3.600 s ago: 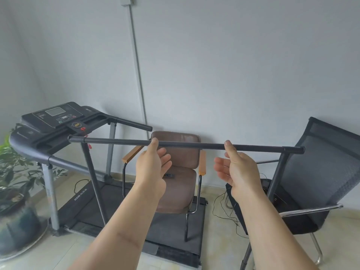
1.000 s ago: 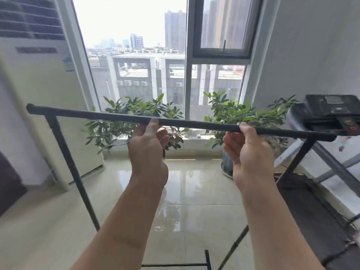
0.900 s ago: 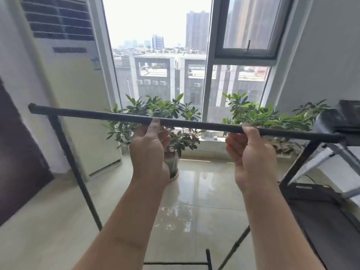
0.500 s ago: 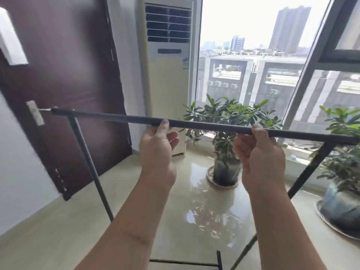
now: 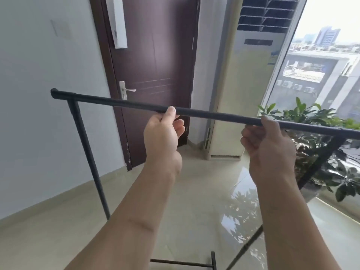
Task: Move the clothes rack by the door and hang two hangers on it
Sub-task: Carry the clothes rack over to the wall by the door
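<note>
While both hands grip rack (image 5: 210, 114) | door (image 5: 155, 65) ahead | floor (image 5: 194, 191) open

Bright daylight from the window (image 5: 321, 61); glossy floor (image 5: 194, 191) glare; edges blurred.

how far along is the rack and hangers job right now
Done: nothing finished yet. In hand: the left hand and right hand both grip the clothes rack by its top bar, with the dark door straight ahead. Left: set the rack down by the door, then hang two hangers; the bar is bare and no hangers are in view.
</note>
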